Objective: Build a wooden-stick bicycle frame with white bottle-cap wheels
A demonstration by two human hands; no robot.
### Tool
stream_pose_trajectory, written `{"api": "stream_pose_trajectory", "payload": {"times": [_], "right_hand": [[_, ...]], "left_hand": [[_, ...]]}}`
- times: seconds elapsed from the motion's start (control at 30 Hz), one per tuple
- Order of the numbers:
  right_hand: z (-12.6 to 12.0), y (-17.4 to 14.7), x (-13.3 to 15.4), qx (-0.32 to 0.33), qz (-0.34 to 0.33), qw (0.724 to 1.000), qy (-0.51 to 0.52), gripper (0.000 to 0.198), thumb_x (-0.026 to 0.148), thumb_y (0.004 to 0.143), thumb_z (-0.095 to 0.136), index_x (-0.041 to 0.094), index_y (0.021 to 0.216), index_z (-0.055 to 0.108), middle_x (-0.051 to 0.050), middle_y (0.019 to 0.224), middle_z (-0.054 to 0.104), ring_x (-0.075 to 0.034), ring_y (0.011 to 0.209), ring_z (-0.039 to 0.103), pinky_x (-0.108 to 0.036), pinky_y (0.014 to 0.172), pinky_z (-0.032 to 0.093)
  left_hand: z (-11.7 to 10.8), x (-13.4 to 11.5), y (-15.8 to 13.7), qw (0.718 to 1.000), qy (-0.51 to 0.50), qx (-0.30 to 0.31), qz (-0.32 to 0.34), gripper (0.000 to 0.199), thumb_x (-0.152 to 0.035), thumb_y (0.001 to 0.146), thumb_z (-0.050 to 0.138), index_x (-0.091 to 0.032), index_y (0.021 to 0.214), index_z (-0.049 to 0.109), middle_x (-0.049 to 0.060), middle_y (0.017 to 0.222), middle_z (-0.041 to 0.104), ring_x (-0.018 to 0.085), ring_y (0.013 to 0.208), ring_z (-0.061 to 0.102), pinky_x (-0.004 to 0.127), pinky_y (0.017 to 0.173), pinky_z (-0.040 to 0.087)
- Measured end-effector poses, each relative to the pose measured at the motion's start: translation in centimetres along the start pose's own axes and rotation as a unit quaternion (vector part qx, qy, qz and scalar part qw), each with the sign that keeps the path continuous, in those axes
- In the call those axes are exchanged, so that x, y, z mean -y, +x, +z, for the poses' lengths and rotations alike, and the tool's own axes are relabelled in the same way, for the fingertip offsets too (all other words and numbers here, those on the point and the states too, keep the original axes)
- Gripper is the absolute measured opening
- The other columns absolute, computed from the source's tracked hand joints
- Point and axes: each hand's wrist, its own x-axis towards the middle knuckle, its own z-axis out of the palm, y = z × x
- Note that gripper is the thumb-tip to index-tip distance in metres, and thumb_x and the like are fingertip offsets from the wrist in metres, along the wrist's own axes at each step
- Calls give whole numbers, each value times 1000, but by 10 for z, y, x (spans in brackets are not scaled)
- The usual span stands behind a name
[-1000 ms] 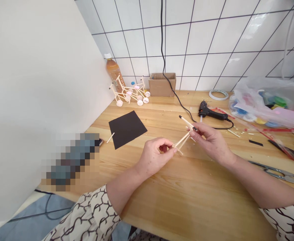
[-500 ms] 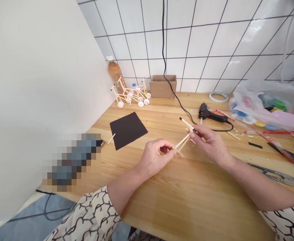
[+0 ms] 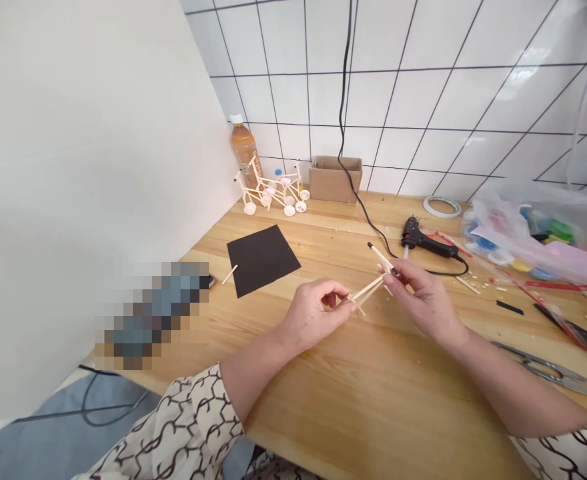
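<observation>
Between my two hands, just above the wooden table, is a small frame of pale wooden sticks [image 3: 370,289]. Its crossbar at the upper right has black-wrapped ends, like a handlebar. My left hand [image 3: 316,313] pinches the narrow left end between thumb and fingers. At the handlebar end, my right hand [image 3: 421,293] grips the sticks with thumb and forefinger. My fingertips hide parts of the joints. Several finished stick bicycles [image 3: 271,190] with round pale wheels stand at the back left.
A black sheet [image 3: 263,260] with a loose stick [image 3: 229,274] lies left. Behind are a drink bottle [image 3: 245,150] and cardboard box [image 3: 335,183]. Right are a corded glue gun [image 3: 428,240], tape roll [image 3: 442,207], thread snips [image 3: 548,370] and a plastic bag of caps [image 3: 533,233].
My view has shifted slightly, so the scene sits a little further right and lower. Both hands keep the same hold on the stick frame.
</observation>
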Motion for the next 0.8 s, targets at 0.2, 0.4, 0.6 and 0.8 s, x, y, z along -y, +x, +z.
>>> {"api": "stream_pose_trajectory", "payload": {"times": [0.2,0.4,0.6,0.8], "right_hand": [[0,-2,-8,-9,20,1000,4,14,31,86,52,19,89,60,-4,79,57,-14,66,50,-28,60,44],[-3,-3,-9,-9,34,999,-20,18,35,86,53,20,93,63,-3,78,59,-13,62,52,-28,59,45],[-5,-3,-7,-1,28,999,-40,19,37,86,53,22,92,64,-3,80,61,-14,62,54,-29,61,47],[-5,-4,-9,-1,45,998,-37,18,36,86,54,22,92,64,-3,83,61,-14,65,55,-30,66,47]], "left_hand": [[-14,-3,6,999,3,29,-45,15,-25,69,68,-14,79,67,1,63,61,11,59,52,22,56,44],[-30,-1,10,995,36,84,-31,7,-10,69,61,-14,67,67,0,65,64,10,59,52,21,58,44],[-30,3,9,980,83,178,-40,13,-7,68,62,-15,69,72,3,75,68,12,64,59,22,59,45],[-30,2,9,968,143,207,-17,18,-6,72,60,-16,73,74,2,76,68,12,66,60,21,59,44]]}}
